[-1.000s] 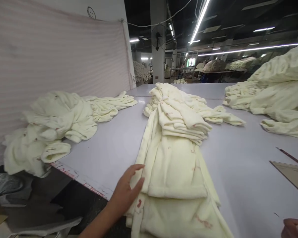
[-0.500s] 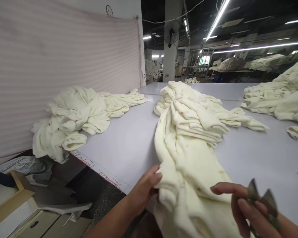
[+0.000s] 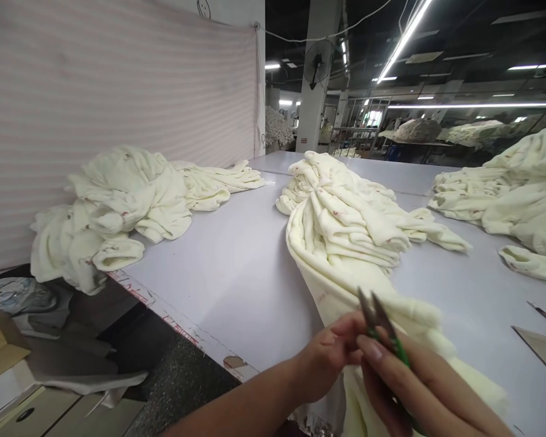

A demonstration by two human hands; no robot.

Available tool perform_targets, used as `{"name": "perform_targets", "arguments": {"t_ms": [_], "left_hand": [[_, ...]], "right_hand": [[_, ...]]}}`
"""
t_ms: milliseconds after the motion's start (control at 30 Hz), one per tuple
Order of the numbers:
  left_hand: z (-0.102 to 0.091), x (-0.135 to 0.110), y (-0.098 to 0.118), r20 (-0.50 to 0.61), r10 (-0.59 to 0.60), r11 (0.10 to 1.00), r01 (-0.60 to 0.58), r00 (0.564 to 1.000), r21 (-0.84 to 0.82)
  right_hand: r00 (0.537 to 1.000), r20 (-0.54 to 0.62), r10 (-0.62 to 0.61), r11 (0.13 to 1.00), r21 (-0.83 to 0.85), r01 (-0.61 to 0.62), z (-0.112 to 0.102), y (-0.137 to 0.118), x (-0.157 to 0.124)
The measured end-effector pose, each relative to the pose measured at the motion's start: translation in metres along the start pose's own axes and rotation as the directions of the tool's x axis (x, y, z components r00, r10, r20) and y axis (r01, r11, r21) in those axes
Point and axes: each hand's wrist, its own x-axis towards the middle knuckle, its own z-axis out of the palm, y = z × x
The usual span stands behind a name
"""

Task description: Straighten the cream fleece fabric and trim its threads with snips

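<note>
Both hands have drawn together over the near end of the cream fleece cloth (image 3: 346, 243), which now bunches between them. Left hand (image 3: 330, 358) pinches a fold of the cloth, seemingly to hold it taut and steady. Right hand (image 3: 404, 379) grips small green-handled snips (image 3: 382, 331), blades pointing up beside that fold. This cloth trails from a stack mid-desk (image 3: 227, 273). More cream piles (image 3: 118, 206) lie left and right. Red print along the desk edge is too blurred to read.
</note>
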Motion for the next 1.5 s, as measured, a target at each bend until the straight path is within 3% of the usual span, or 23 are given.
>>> {"name": "perform_targets", "arguments": {"t_ms": [67, 133, 233, 300, 367, 433, 467, 533, 567, 633, 667, 733, 800, 867, 1000, 1100, 1167, 1267, 1400, 1500], "left_hand": [[-0.006, 0.004, -0.007, -0.137, -0.054, 0.991, 0.037, 0.989, -0.129], [-0.014, 0.006, -0.015, -0.218, -0.108, 0.987, 0.079, 0.97, -0.139], [-0.02, -0.001, -0.025, -0.231, -0.156, 0.988, 0.153, 0.96, -0.028], [-0.02, -0.008, -0.03, -0.24, -0.157, 0.98, 0.182, 0.958, 0.086], [-0.016, -0.015, -0.035, -0.243, -0.106, 0.966, 0.158, 0.964, 0.206], [-0.01, -0.019, -0.041, -0.137, 0.03, 0.9, 0.033, 0.99, 0.436], [-0.007, -0.019, -0.045, -0.041, 0.09, 0.825, -0.051, 0.995, 0.563], [-0.003, -0.019, -0.05, 0.155, 0.134, 0.653, -0.204, 0.979, 0.729], [-0.002, -0.019, -0.052, 0.224, 0.132, 0.611, -0.258, 0.965, 0.748], [-0.003, -0.019, -0.053, 0.269, 0.121, 0.662, -0.28, 0.955, 0.695], [-0.006, -0.02, -0.053, 0.214, 0.12, 0.706, -0.235, 0.969, 0.668], [-0.015, -0.02, -0.051, -0.075, 0.097, 0.771, -0.027, 0.992, 0.637], [-0.027, -0.019, -0.05, -0.402, 0.025, 0.788, 0.229, 0.916, 0.571], [-0.037, -0.013, -0.051, -0.535, -0.092, 0.795, 0.385, 0.84, 0.468], [-0.03, 0.007, -0.062, -0.454, -0.44, 0.791, 0.573, 0.775, 0.213], [-0.011, 0.025, -0.076, -0.352, -0.575, 0.732, 0.656, 0.739, 0.183], [-0.003, 0.032, -0.083, -0.349, -0.598, 0.688, 0.685, 0.721, 0.237], [-0.007, 0.028, -0.083, -0.385, -0.572, 0.644, 0.687, 0.724, 0.337], [-0.043, -0.001, -0.057, -0.41, -0.487, 0.63, 0.635, 0.772, 0.447], [-0.069, -0.019, -0.036, -0.432, -0.429, 0.614, 0.607, 0.794, 0.505]], "right_hand": [[0.999, -0.022, 0.025, 0.998, -0.06, -0.026, -0.001, 0.016, 0.007], [0.981, -0.174, 0.085, 0.987, -0.119, -0.107, -0.012, 0.045, 0.015], [0.895, -0.389, 0.219, 0.963, -0.063, -0.262, -0.035, 0.095, 0.024], [0.863, -0.443, 0.244, 0.961, -0.007, -0.275, -0.049, 0.116, 0.024], [0.864, -0.432, 0.257, 0.963, 0.046, -0.264, -0.056, 0.121, 0.021], [0.884, -0.391, 0.256, 0.965, 0.042, -0.261, -0.058, 0.111, 0.017], [0.89, -0.388, 0.239, 0.965, -0.009, -0.263, -0.057, 0.103, 0.016], [0.891, -0.423, 0.161, 0.945, -0.193, -0.263, -0.054, 0.085, 0.015], [0.889, -0.443, 0.117, 0.909, -0.314, -0.276, -0.051, 0.077, 0.015], [0.899, -0.428, 0.093, 0.774, -0.537, -0.335, -0.045, 0.068, 0.018], [0.911, -0.394, 0.125, 0.707, -0.609, -0.36, -0.043, 0.066, 0.021], [0.92, -0.318, 0.227, 0.622, -0.68, -0.389, -0.043, 0.067, 0.025], [0.918, -0.292, 0.27, 0.59, -0.703, -0.397, -0.049, 0.067, 0.028], [0.914, -0.319, 0.252, 0.569, -0.715, -0.406, -0.062, 0.064, 0.027], [0.893, -0.423, 0.152, 0.615, -0.667, -0.421, -0.085, 0.047, 0.019], [0.89, -0.44, 0.116, 0.652, -0.642, -0.402, -0.087, 0.037, 0.016], [0.89, -0.439, 0.123, 0.625, -0.662, -0.413, -0.086, 0.034, 0.014], [0.88, -0.465, 0.097, 0.496, -0.744, -0.448, -0.096, 0.03, 0.01], [0.818, -0.573, 0.05, 0.311, -0.77, -0.557, -0.122, 0.025, 0.004], [0.801, -0.593, 0.076, 0.279, -0.759, -0.588, -0.127, 0.032, 0.002]]}}
